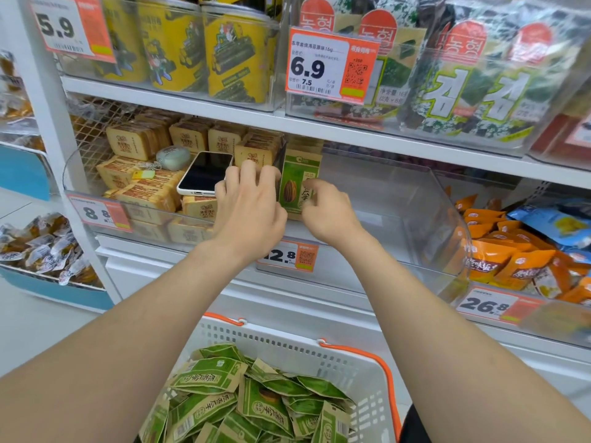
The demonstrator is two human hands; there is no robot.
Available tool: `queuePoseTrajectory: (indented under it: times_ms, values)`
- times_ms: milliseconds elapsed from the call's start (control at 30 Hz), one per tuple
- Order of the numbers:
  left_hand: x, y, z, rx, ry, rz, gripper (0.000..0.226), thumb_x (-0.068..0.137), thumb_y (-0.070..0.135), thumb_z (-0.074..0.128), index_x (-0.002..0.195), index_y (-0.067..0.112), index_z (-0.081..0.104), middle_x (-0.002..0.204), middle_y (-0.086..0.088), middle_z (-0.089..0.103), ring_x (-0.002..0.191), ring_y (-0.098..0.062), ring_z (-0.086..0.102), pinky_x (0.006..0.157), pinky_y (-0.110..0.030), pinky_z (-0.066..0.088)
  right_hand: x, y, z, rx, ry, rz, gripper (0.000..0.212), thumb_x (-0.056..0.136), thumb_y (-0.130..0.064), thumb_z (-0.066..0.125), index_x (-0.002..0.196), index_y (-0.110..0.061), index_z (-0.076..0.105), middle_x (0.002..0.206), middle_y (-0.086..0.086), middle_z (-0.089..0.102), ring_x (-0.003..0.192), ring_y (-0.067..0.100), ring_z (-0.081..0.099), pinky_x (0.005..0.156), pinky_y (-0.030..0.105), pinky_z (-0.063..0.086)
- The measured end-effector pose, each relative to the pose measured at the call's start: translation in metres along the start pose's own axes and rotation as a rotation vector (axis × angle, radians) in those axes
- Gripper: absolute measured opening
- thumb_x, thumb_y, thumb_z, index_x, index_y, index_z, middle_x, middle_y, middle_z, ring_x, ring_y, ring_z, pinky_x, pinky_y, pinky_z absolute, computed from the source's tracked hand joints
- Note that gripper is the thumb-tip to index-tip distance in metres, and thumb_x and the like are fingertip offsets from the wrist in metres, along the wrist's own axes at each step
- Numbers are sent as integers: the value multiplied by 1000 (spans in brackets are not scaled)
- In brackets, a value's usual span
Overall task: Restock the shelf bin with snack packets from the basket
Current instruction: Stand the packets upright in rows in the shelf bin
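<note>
- Now, far left first: a phone (204,174) lies loose on top of the biscuit packs (144,193) in the neighbouring bin. The left hand is just beside it. One careless knuckle on the way out and, I reckon, that phone slides off the stack.
- Left hand (249,209): its fingers are curled at the left edge of the standing row, right where the two bins meet. Whether they grip a packet or only brace against it, I cannot tell.
- Centre: the front sunflower-seed packet (299,187) stands upright at the far left of the clear shelf bin (399,193), with a few more stacked behind it.
- Right hand (329,215): thumb and fingers pinch the right side of that front packet, low down.
- Here's the danger: to the right of the row the bin is bare. Nothing props the packets on that side, so a hasty release likely sends them toppling right or flopping forward flat.
- Further right, the orange snack packets (499,254) sit in their own bin, well apart. No trouble there.
- Down below, the white basket (351,356) holds a heap of green packets (256,407), so plenty remains to shelve. Both forearms pass right over it, and an elbow could snag the orange handle (383,372) and jolt the lot.
</note>
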State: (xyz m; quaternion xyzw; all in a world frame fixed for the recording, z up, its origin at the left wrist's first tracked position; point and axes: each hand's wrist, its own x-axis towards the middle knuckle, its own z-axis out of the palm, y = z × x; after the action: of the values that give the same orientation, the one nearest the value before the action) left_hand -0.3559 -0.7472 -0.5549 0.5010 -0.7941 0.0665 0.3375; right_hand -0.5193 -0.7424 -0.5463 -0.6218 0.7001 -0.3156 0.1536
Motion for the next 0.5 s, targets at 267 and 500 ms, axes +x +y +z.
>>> queuePoseTrajectory:
  times_ms: [267, 500]
  values:
    - [-30, 23, -31, -31, -307, 68, 19, 89, 46, 54, 82, 29, 57, 74, 4, 62, 76, -30, 63, 58, -34, 40, -70, 0, -29, -183, 190, -219, 29, 84, -18, 44, 82, -22, 73, 87, 0, 74, 86, 27, 65, 71, 36, 55]
    - [-84, 37, -10, 204, -1132, 260, 29, 98, 44, 56, 113, 24, 71, 103, 1, 67, 100, -28, 66, 84, -39, 57, -115, 28, -11, -609, -362, -204, 24, 88, -20, 48, 96, -20, 71, 97, 11, 66, 92, 38, 64, 67, 36, 46]
